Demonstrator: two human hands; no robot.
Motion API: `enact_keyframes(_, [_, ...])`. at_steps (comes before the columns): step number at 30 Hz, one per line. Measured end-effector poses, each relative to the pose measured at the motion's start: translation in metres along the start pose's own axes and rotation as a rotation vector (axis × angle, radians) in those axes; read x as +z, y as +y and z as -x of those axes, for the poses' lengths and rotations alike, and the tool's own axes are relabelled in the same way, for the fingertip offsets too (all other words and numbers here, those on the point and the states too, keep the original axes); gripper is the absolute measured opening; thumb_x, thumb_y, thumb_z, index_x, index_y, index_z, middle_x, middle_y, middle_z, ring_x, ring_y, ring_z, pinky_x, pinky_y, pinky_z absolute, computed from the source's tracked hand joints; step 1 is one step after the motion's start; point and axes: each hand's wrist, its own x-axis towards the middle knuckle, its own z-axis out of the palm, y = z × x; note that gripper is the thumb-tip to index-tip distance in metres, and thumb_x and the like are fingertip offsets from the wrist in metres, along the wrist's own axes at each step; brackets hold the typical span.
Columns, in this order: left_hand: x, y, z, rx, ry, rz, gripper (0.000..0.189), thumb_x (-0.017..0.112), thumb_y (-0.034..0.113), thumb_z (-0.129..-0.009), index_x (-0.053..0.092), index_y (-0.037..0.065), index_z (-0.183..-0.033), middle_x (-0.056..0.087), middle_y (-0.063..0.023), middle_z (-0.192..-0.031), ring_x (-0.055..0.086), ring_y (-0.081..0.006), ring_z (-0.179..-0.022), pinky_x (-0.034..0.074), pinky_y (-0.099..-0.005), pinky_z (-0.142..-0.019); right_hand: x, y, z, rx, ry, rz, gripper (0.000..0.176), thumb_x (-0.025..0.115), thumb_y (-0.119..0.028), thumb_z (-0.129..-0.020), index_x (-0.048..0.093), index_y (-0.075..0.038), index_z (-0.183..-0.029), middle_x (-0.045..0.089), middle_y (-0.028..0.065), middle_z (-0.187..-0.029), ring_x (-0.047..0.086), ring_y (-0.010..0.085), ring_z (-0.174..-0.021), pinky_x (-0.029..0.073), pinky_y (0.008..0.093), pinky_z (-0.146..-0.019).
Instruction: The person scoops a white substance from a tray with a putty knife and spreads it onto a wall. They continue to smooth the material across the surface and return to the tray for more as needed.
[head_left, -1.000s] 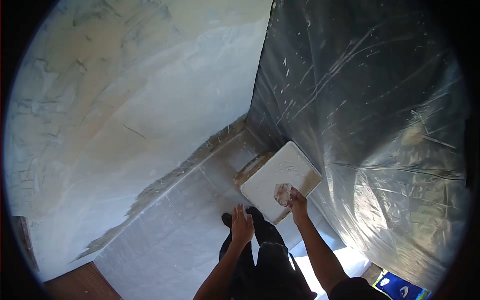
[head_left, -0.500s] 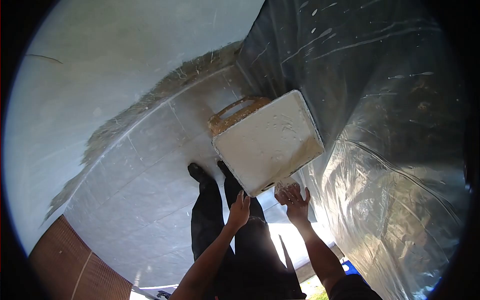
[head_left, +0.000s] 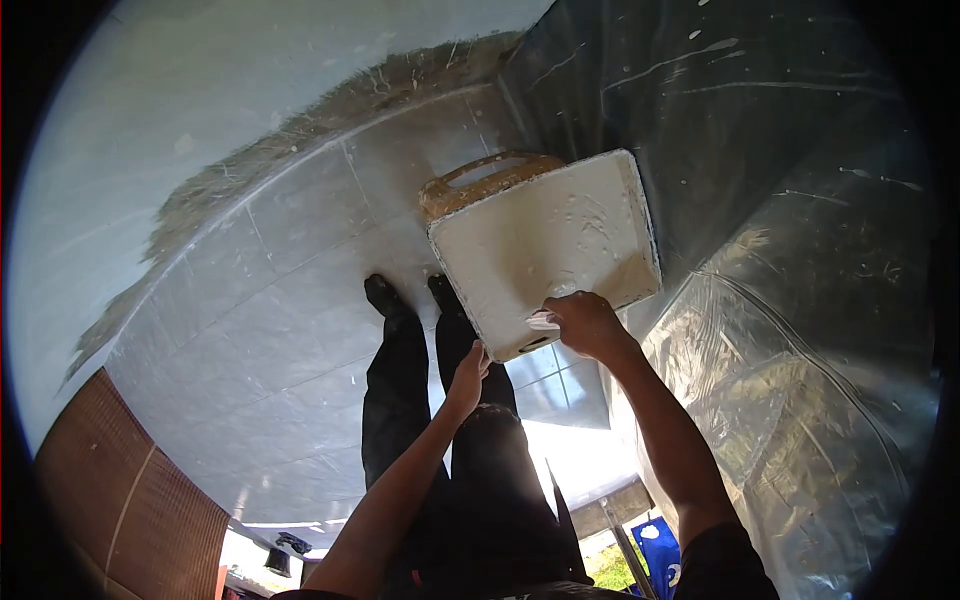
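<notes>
A rectangular tub (head_left: 520,235) with a dark-edged rim holds a smooth off-white paste, roughened in places. At its near left corner my left hand (head_left: 466,383) has its fingers closed against the rim. My right hand (head_left: 588,325) is over the near side of the tub, above the paste and close to the handle slot. Its fingers are closed around something whitish (head_left: 543,320), too small to make out. Behind the tub, partly hidden by it, stands a brown, paste-spattered object with a looped handle (head_left: 490,180).
Grey floor tiles (head_left: 290,270) lie under my feet. On the left, a pale wall (head_left: 250,90) ends in a rough grey band. Splashed plastic sheeting (head_left: 760,270) hangs at the right. A brown ribbed panel (head_left: 130,490) is at lower left.
My right hand has moved up and over the tub from beside its near edge, and its spread fingers have closed. My left hand stays at the corner. The view has shifted slightly.
</notes>
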Motion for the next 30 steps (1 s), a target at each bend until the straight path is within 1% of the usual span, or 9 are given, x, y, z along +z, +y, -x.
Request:
enact_keyframes(1, [-0.003, 0.003, 0.001, -0.012, -0.068, -0.038, 0.082, 0.025, 0.065, -0.103, 0.030, 0.001, -0.155, 0.042, -0.0160, -0.155, 0.034, -0.0305, -0.147, 0.020, -0.0537, -0.120, 0.000, -0.004, -0.007, -0.002, -0.008, 0.002, 0.025, 0.060, -0.004, -0.083, 0.070, -0.012, -0.103, 0.071, 0.0138, -0.097, 0.068, 0.0311, -0.097, 0.052, 0.0452, -0.083])
enact_keyframes(2, [-0.004, 0.005, 0.001, -0.016, -0.065, -0.031, 0.082, 0.025, 0.065, -0.103, 0.030, 0.001, -0.155, 0.042, -0.0160, -0.155, 0.034, -0.0305, -0.147, 0.020, -0.0537, -0.120, 0.001, -0.007, -0.013, -0.042, -0.056, 0.021, 0.027, 0.059, -0.004, -0.082, 0.072, -0.013, -0.105, 0.071, 0.0142, -0.097, 0.068, 0.0317, -0.097, 0.053, 0.0449, -0.085])
enact_keyframes(4, [-0.004, 0.012, 0.003, -0.090, -0.112, 0.015, 0.087, 0.023, 0.068, -0.102, 0.026, 0.000, -0.156, 0.036, -0.0190, -0.159, 0.029, -0.0323, -0.149, 0.020, -0.0505, -0.121, 0.006, -0.013, -0.018, -0.083, -0.110, 0.044, 0.030, 0.059, -0.004, -0.082, 0.073, -0.014, -0.107, 0.071, 0.0146, -0.098, 0.068, 0.0322, -0.097, 0.054, 0.0446, -0.087])
enact_keyframes(7, [-0.003, 0.015, 0.005, -0.071, -0.128, 0.082, 0.093, 0.021, 0.072, -0.100, 0.022, -0.002, -0.156, 0.036, -0.0223, -0.157, 0.030, -0.0342, -0.149, 0.020, -0.0484, -0.121, 0.016, -0.021, -0.023, -0.145, -0.176, 0.054, 0.034, 0.059, -0.003, -0.082, 0.074, -0.015, -0.110, 0.071, 0.0157, -0.098, 0.068, 0.0321, -0.098, 0.053, 0.0438, -0.091])
enact_keyframes(8, [-0.003, 0.015, 0.006, -0.072, -0.124, 0.089, 0.093, 0.021, 0.072, -0.100, 0.022, -0.002, -0.156, 0.036, -0.0223, -0.157, 0.030, -0.0342, -0.149, 0.020, -0.0484, -0.121, 0.017, -0.025, -0.022, -0.139, -0.173, 0.009, 0.034, 0.059, -0.002, -0.082, 0.074, -0.015, -0.110, 0.071, 0.0161, -0.098, 0.068, 0.0323, -0.098, 0.053, 0.0437, -0.092])
enact_keyframes(10, [-0.002, 0.017, 0.009, -0.079, -0.130, 0.112, 0.100, 0.022, 0.078, -0.095, 0.024, -0.002, -0.156, 0.037, -0.0242, -0.157, 0.027, -0.0383, -0.150, 0.015, -0.0519, -0.122, 0.023, -0.029, -0.022, -0.132, -0.172, -0.033, 0.034, 0.059, -0.002, -0.082, 0.074, -0.015, -0.110, 0.071, 0.0165, -0.099, 0.068, 0.0324, -0.098, 0.053, 0.0436, -0.093])
enact_keyframes(15, [-0.002, 0.017, 0.007, -0.095, -0.114, 0.171, 0.100, 0.021, 0.078, -0.095, 0.025, -0.002, -0.155, 0.038, -0.0254, -0.156, 0.028, -0.0395, -0.149, 0.015, -0.0520, -0.122, 0.046, -0.032, -0.026, -0.256, -0.184, 0.003, 0.032, 0.059, 0.001, -0.078, 0.072, -0.008, -0.105, 0.071, 0.0175, -0.094, 0.068, 0.0358, -0.095, 0.053, 0.0445, -0.090])
enact_keyframes(21, [-0.002, 0.022, 0.010, -0.097, -0.141, 0.236, 0.098, 0.020, 0.076, -0.096, 0.026, -0.003, -0.155, 0.042, -0.0258, -0.152, 0.033, -0.0396, -0.147, 0.016, -0.0517, -0.122, 0.048, -0.037, -0.023, -0.288, -0.223, -0.014, 0.032, 0.057, 0.002, -0.076, 0.071, -0.007, -0.104, 0.070, 0.0184, -0.089, 0.067, 0.0366, -0.093, 0.052, 0.0456, -0.088])
enact_keyframes(30, [0.000, 0.029, 0.013, -0.157, -0.105, 0.424, 0.093, 0.021, 0.070, -0.099, 0.029, -0.007, -0.152, 0.043, -0.0295, -0.150, 0.033, -0.0405, -0.146, 0.016, -0.0514, -0.122, 0.032, -0.036, -0.021, -0.289, -0.272, -0.025, 0.030, 0.058, -0.001, -0.080, 0.072, -0.008, -0.105, 0.069, 0.0177, -0.095, 0.066, 0.0349, -0.098, 0.051, 0.0445, -0.090])
